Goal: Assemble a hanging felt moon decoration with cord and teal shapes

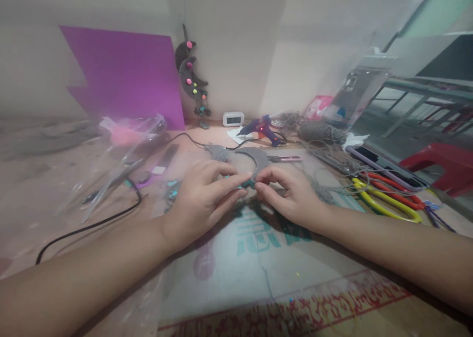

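Near the middle of the table, my left hand (210,191) and my right hand (290,194) meet at a small teal-and-grey piece (248,183). Fingertips of both hands pinch it from either side; its exact kind is too small and blurred to tell. Just beyond my fingers lies a grey yarn-covered crescent (261,158), partly hidden by my hands. Another small teal-and-grey piece (173,191) rests left of my left hand. Under both hands spreads a printed plastic sheet (229,283) with teal characters and a red patterned border.
A glue gun (260,127) with a lit red light stands behind, near a white clock (233,118). Yellow-handled scissors (388,203), a phone (386,165) and grey yarn (321,131) lie right. A purple board (129,76) and moon hanging (190,73) lean against the wall. A black cable (92,224) crosses left.
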A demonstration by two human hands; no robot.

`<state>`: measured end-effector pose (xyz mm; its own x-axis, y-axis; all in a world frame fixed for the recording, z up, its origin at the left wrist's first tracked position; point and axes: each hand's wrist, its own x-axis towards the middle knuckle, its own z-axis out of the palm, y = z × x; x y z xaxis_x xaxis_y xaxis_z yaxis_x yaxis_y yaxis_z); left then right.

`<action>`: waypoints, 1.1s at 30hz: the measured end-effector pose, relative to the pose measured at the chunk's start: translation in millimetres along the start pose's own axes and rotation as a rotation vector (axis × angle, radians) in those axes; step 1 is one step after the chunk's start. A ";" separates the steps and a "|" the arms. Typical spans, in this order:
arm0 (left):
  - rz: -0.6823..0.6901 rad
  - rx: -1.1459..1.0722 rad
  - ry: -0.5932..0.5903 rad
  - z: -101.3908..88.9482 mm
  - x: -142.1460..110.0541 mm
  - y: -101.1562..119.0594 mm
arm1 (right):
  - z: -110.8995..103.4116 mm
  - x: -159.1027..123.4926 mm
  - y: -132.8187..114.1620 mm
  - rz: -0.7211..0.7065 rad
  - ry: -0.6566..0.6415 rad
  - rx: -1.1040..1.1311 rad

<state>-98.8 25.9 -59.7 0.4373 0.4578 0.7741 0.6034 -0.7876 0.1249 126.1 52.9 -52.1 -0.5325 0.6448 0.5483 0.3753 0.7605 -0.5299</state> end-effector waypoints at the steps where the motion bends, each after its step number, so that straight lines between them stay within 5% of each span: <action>1: 0.009 0.017 -0.012 0.1 -0.5 0.1 | 0.1 -0.2 0.0 -0.001 -0.001 0.003; 13: 0.015 -0.006 -0.019 2.0 -5.3 2.6 | 0.2 0.2 -0.6 -0.001 -0.021 0.032; 18: -0.247 -0.191 0.050 0.5 -2.1 5.5 | 0.3 0.2 -0.1 0.025 -0.011 0.020; 23: -0.421 -0.245 -0.116 3.7 0.6 0.5 | 0.5 -0.3 0.8 -0.006 0.030 -0.012; 33: -0.275 -0.186 -0.090 7.0 0.1 1.9 | -0.8 1.0 3.0 0.079 -0.039 0.107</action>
<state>-92.9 27.3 -63.8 0.3366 0.6917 0.6389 0.5787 -0.6873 0.4391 127.3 55.9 -52.6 -0.5339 0.6976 0.4778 0.3357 0.6935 -0.6375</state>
